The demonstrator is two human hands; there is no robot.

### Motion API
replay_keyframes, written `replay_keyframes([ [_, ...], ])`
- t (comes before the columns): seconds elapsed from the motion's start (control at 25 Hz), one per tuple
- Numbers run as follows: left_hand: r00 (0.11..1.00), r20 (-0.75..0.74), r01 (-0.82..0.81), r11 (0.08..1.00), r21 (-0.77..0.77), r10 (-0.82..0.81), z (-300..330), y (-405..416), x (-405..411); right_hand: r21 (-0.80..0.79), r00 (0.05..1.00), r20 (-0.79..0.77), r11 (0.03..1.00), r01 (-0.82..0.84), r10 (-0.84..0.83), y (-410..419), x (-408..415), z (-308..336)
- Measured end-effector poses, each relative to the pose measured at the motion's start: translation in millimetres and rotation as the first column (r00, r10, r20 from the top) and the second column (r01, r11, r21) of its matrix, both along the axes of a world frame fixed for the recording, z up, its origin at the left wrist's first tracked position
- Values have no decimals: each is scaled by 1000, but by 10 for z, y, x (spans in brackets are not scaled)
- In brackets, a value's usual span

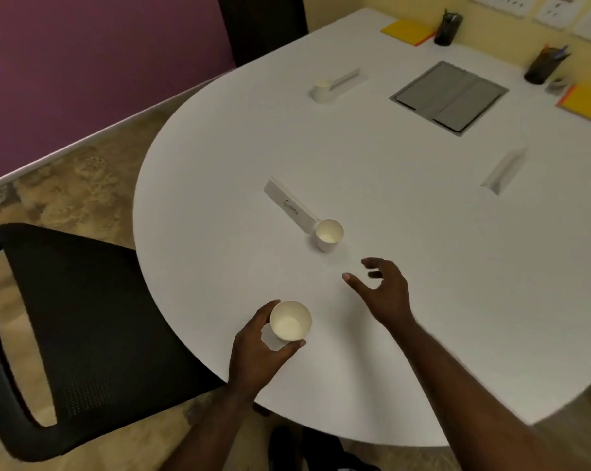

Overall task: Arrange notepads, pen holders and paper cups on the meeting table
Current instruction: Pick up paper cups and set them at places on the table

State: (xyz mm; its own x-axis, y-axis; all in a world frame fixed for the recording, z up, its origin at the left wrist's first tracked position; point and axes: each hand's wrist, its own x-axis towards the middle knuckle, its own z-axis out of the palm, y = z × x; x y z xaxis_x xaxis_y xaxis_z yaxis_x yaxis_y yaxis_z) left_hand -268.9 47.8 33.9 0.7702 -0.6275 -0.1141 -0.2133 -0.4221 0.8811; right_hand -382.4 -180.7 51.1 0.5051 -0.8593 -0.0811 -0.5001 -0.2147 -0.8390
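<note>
My left hand [258,348] grips a white paper cup [290,323] above the near edge of the white meeting table [423,232]. My right hand [384,292] hovers open with its fingers spread, just below a second paper cup [328,234] that stands beside a name card [290,209]. A third cup [321,90] stands at the far left beside another name card [346,79]. Two black pen holders [448,27] [543,64] and two yellow notepads [407,31] [588,103] lie at the far right.
A black mesh chair [66,334] stands at the left of the table. A grey cable hatch [450,96] is set into the tabletop. Another name card [504,171] stands at the right. A dark chair back [263,25] rises beyond the table.
</note>
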Motion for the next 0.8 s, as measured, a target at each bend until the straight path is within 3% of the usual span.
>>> replay_keyframes([
  [0.16, 977, 23, 212, 977, -16, -211, 62, -189, -250, 95, 997, 57, 993, -66, 61, 435, -602, 383],
  [0.36, 884, 56, 467, 883, -40, -465, 193, -551, -837, 52, 994, -54, 995, -88, 91, 727, -1291, 481],
  [0.64, 754, 96, 656, 753, -50, -650, 230, -1277, -1897, 22, 991, -99, 996, 88, -86, 449, -2436, 360],
  [0.8, 736, 65, 677, 734, -58, -674, 202, -1733, -2665, -20, 977, -153, 989, 145, -146, 101, -3156, 284],
])
